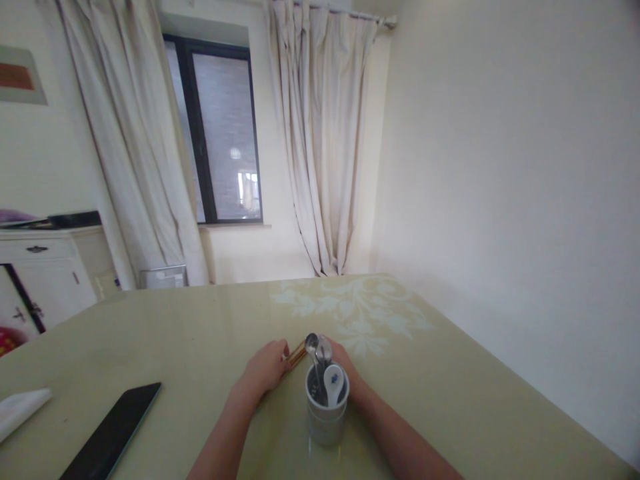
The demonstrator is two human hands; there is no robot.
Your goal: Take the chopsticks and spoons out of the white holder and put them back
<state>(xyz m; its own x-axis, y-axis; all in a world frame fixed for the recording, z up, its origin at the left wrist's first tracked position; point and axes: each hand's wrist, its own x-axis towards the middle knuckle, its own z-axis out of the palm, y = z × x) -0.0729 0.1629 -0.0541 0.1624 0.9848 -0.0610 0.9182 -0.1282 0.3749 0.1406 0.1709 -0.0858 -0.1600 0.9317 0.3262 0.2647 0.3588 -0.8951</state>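
Note:
A light-coloured cylindrical holder (326,427) stands upright on the table, close in front of me. Two metal spoons (323,349) and a white ceramic spoon (333,381) with a blue mark lean in it, bowls up. Left of the holder, my left hand (269,365) is closed on one end of some thin brown chopsticks (297,354), which slant up to the right. Behind the holder and spoons reaches my right hand (340,357), near the chopsticks' far end. Its fingers are hidden, so whether it touches them does not show.
The glossy greenish table (210,333) has a pale floral pattern at its far right. A dark flat device (113,430) and a white object (23,408) lie on the left. A wall (525,200) runs along the right edge; a white cabinet (50,267) stands beyond the left.

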